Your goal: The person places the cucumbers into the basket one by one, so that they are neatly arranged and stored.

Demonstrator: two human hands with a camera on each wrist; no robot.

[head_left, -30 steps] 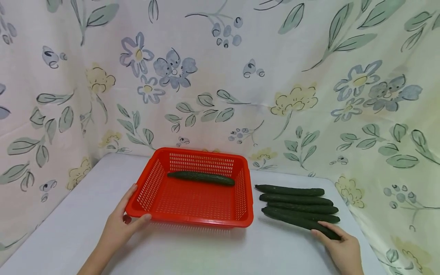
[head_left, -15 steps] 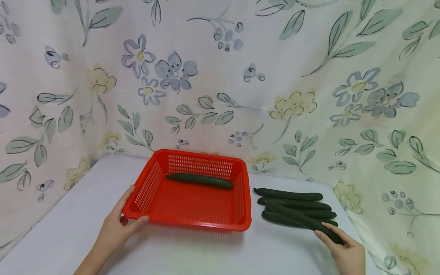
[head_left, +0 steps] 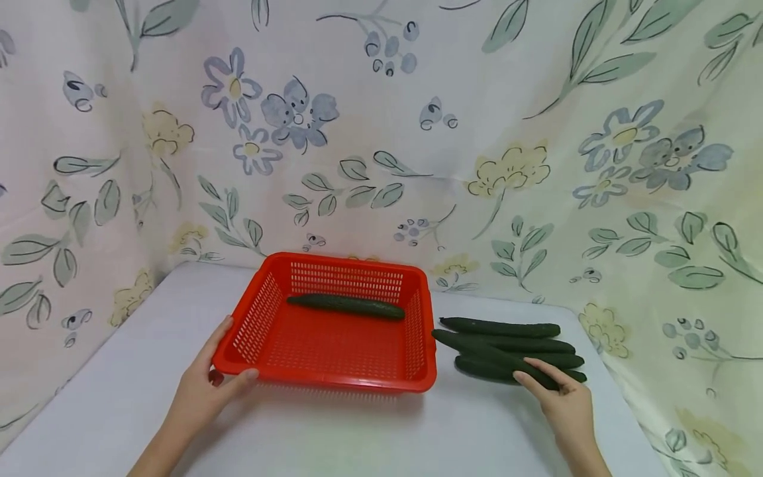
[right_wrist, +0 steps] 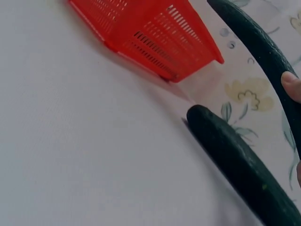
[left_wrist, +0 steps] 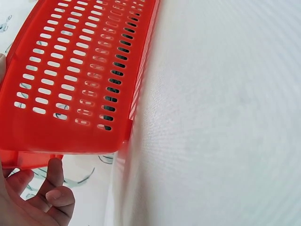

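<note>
A red plastic basket [head_left: 322,379] with slotted walls stands on the table, one dark green cucumber [head_left: 348,305] lying along its back. My left hand [head_left: 201,392] holds the basket's front left corner, thumb at the front rim; in the left wrist view its fingers [left_wrist: 55,173] curl below the rim. With thumb and fingers, my right hand [head_left: 566,401] grips another cucumber [head_left: 471,346] near its right end. That cucumber slants across the row, its far tip close to the basket's right side. The right wrist view shows the held cucumber [right_wrist: 256,44] raised above a lying one [right_wrist: 240,162].
Several more cucumbers [head_left: 507,328] lie side by side on the white-covered table [head_left: 357,437], right of the basket. Behind and at both sides hangs a floral cloth [head_left: 381,132].
My right hand has lifted the front cucumber off the row and carried it leftward, toward the basket. The left hand keeps its place at the basket corner.
</note>
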